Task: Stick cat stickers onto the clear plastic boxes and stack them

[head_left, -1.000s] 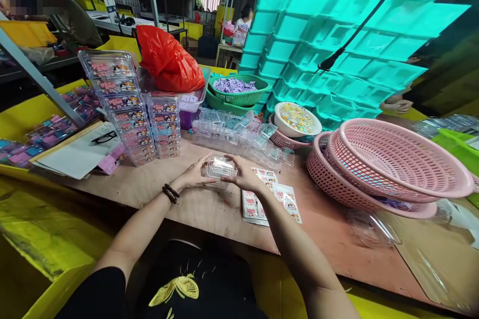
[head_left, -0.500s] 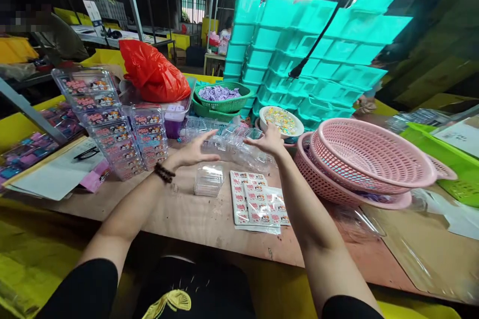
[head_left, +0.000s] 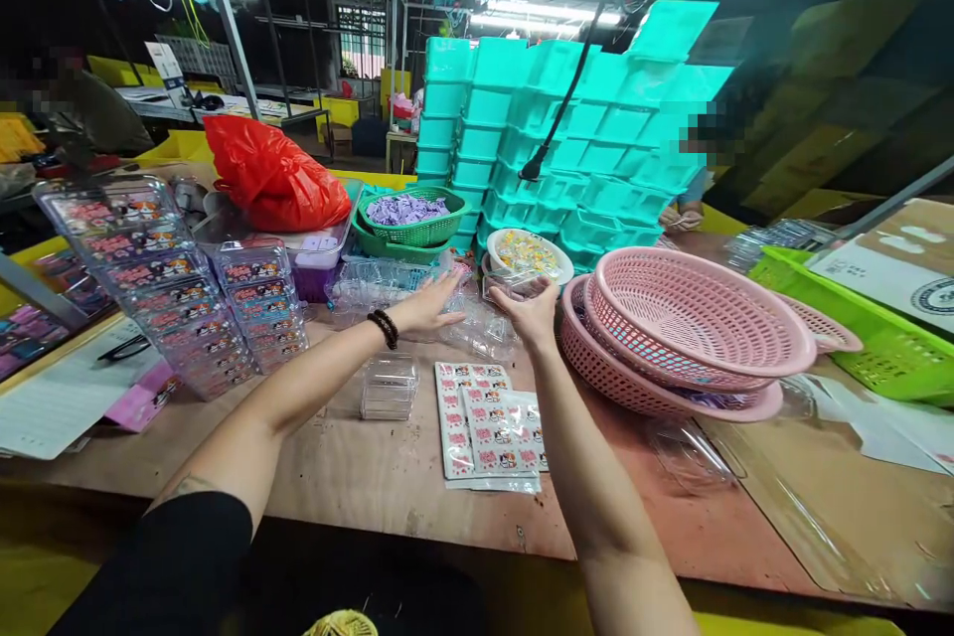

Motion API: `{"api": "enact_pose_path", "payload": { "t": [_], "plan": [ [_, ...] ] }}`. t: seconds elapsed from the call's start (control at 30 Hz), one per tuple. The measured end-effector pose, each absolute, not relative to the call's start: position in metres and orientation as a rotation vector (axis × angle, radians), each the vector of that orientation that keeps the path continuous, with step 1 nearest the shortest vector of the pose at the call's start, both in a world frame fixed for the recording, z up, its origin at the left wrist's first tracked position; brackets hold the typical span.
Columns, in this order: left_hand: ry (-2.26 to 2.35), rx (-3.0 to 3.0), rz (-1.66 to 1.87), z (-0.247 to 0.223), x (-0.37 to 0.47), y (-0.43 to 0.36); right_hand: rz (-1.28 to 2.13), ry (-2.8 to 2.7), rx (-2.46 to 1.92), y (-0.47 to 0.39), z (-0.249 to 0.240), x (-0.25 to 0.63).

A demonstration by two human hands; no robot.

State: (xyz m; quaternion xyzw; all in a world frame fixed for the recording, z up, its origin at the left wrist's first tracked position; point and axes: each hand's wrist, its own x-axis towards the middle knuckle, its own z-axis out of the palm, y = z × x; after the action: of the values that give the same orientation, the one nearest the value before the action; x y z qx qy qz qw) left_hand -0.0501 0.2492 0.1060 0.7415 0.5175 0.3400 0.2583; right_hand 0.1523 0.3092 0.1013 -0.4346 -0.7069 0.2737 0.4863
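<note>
My left hand reaches over the pile of clear plastic boxes, its fingers stretched out and apart. Opposite it, my right hand is at the right end of the pile, thumb and fingers spread. Clear plastic shows around the right fingertips; whether they touch it I cannot tell. Nearer me stands a small stack of clear plastic pieces. Sheets of cat stickers lie beside it, partly behind my right forearm.
At left rise stacks of filled boxes and a red bag. Behind are a green basket of purple packets, a white bowl and turquoise bins. Pink baskets and a lime basket stand right.
My left hand has moved right over the clear boxes, closer to my right hand. The view has shifted, with the sticker sheets and baskets now sitting further left in it.
</note>
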Motion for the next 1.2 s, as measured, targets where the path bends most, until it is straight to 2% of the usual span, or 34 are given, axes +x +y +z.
{"api": "enact_pose_path", "payload": {
  "t": [0.1,0.23,0.33,0.53,0.77,0.93,1.2],
  "plan": [
    [1.233,1.595,1.103,0.121,-0.037,0.228,0.456,-1.549,-1.027,0.265,0.103,0.137],
    [1.042,1.159,1.214,0.139,-0.042,0.191,0.328,-1.724,-0.901,0.215,0.117,0.118],
    [1.019,1.093,1.313,0.144,-0.072,0.16,0.431,-1.969,-0.754,0.203,0.132,0.122],
    [0.997,1.136,1.151,0.119,-0.109,0.112,0.746,-2.444,-0.374,0.188,0.124,0.115],
    [1.228,1.138,1.331,0.08,-0.12,0.097,0.895,-2.401,-0.48,0.189,0.108,0.095],
    [1.583,1.487,1.238,0.052,-0.121,0.086,1.148,-2.44,-0.59,0.203,0.099,0.091],
    [1.338,1.373,1.291,0.027,-0.112,0.092,1.317,-2.421,-0.588,0.207,0.087,0.088]
  ]
}}
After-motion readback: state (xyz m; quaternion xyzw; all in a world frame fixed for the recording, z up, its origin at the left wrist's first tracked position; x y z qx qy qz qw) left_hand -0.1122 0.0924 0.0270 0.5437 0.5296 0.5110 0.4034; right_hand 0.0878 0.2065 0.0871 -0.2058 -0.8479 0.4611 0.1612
